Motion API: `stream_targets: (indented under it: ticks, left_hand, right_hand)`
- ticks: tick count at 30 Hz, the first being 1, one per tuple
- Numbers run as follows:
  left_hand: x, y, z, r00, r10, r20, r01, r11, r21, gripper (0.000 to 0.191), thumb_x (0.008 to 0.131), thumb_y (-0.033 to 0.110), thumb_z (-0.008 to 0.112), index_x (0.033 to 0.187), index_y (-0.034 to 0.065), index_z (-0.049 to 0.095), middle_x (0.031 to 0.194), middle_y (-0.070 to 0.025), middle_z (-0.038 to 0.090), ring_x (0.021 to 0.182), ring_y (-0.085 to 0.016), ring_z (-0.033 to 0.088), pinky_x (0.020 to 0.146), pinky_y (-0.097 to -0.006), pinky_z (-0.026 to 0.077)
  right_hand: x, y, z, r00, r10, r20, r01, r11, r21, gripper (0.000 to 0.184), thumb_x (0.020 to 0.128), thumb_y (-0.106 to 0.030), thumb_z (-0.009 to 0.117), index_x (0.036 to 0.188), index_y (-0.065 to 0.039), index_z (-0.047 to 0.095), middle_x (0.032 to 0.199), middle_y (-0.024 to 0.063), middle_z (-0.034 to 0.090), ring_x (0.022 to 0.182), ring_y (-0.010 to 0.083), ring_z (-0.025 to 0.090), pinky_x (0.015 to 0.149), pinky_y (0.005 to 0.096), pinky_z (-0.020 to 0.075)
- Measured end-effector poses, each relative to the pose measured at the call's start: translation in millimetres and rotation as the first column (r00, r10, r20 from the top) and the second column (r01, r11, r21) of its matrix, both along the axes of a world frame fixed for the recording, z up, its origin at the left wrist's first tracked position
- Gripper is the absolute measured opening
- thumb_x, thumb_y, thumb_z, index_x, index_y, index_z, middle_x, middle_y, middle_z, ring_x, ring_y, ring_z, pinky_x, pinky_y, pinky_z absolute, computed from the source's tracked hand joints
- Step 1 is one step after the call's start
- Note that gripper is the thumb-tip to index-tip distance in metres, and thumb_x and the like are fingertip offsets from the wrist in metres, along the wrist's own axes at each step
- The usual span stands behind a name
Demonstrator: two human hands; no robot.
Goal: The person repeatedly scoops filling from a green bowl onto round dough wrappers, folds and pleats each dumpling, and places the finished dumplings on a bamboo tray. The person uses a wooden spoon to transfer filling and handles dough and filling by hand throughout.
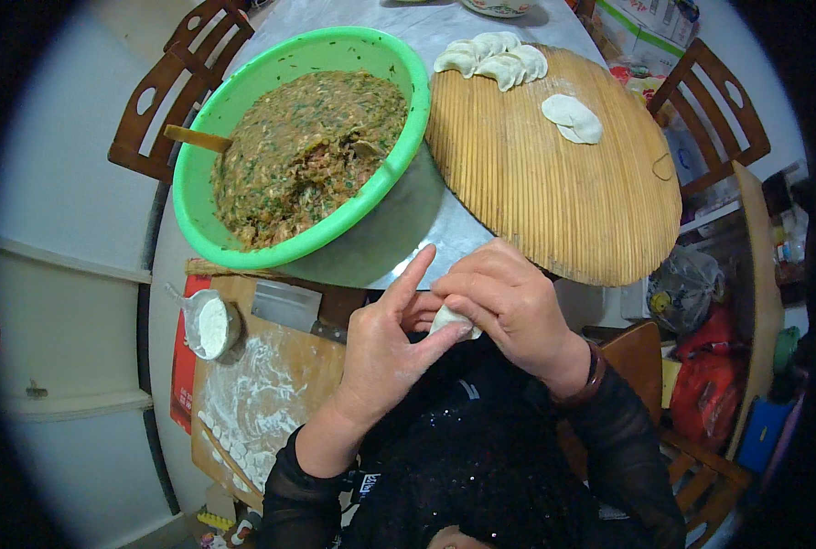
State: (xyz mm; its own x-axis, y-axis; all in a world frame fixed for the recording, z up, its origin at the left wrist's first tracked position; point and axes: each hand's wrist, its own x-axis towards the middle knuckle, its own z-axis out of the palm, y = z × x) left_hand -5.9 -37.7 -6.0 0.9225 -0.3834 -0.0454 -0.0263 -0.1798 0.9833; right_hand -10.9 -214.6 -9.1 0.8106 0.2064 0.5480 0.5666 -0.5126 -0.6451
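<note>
A pale dough dumpling (450,320) is held between both hands, close to my chest and in front of the table edge. My left hand (394,343) grips it with the thumb over its front, index finger raised. My right hand (504,295) pinches its upper edge; the fingers hide much of it. Beyond the hands, a green plastic basin (298,257) holds a mound of minced filling (305,130) with a wooden handle (199,138) sticking out. To its right lies a round slatted board (552,199), bearing several folded dumplings (494,58) and some flat dough wrappers (573,119).
At lower left, a floury wooden board (284,364) carries a cleaver (291,309), a container of flour (212,326), a thin rolling pin (231,456) and several dough pieces (233,446). Wooden chairs (713,113) flank the table. Bags and a shelf (751,309) stand at right.
</note>
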Motion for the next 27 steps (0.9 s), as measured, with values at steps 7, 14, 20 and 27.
stream_targets:
  ticks: [7,14,20,27]
  left_hand:
    - [-2.0,2.8,0.4,1.000,-0.003,-0.024,0.005,0.996,0.094,0.079,0.079,0.006,0.081,0.146,0.0001,0.040,0.097,-0.0093,0.072,0.085,-0.008,0.066,0.079,-0.0260,0.057]
    - [-1.7,0.8,0.5,0.991,0.054,-0.120,-0.067,0.992,-0.111,0.082,0.080,-0.001,0.078,0.149,-0.0010,0.034,0.099,-0.0125,0.069,0.087,-0.010,0.066,0.078,-0.0245,0.057]
    - [-2.5,0.9,1.3,0.990,0.080,-0.112,-0.091,0.991,-0.101,0.078,0.081,-0.003,0.076,0.147,-0.0019,0.035,0.100,-0.0125,0.067,0.087,-0.011,0.066,0.076,-0.0245,0.058]
    - [-1.7,0.9,0.7,0.995,0.088,-0.055,-0.092,0.991,-0.092,0.075,0.081,-0.003,0.075,0.146,-0.0023,0.038,0.103,-0.0093,0.062,0.090,-0.010,0.064,0.074,-0.0234,0.058]
  right_hand:
    - [2.5,1.4,-2.8,1.000,0.031,0.000,-0.031,0.998,-0.053,0.010,0.081,-0.010,0.070,0.087,-0.003,0.067,0.086,0.0086,0.063,0.084,0.0278,0.060,0.074,0.0371,0.0495]
    - [0.3,-2.5,-4.2,0.999,-0.038,-0.020,0.035,0.992,-0.117,0.009,0.081,-0.011,0.070,0.082,-0.004,0.064,0.080,0.0080,0.058,0.081,0.0272,0.057,0.072,0.0379,0.0486]
    - [2.8,0.1,-6.8,1.000,-0.023,-0.015,0.022,0.995,-0.093,0.010,0.082,-0.012,0.070,0.081,-0.004,0.063,0.079,0.0081,0.057,0.080,0.0275,0.057,0.070,0.0378,0.0477]
    - [-2.3,1.4,-6.8,0.997,-0.059,-0.050,0.051,0.987,-0.150,0.012,0.084,-0.014,0.068,0.079,-0.004,0.062,0.079,0.0086,0.055,0.079,0.0279,0.055,0.071,0.0388,0.0471]
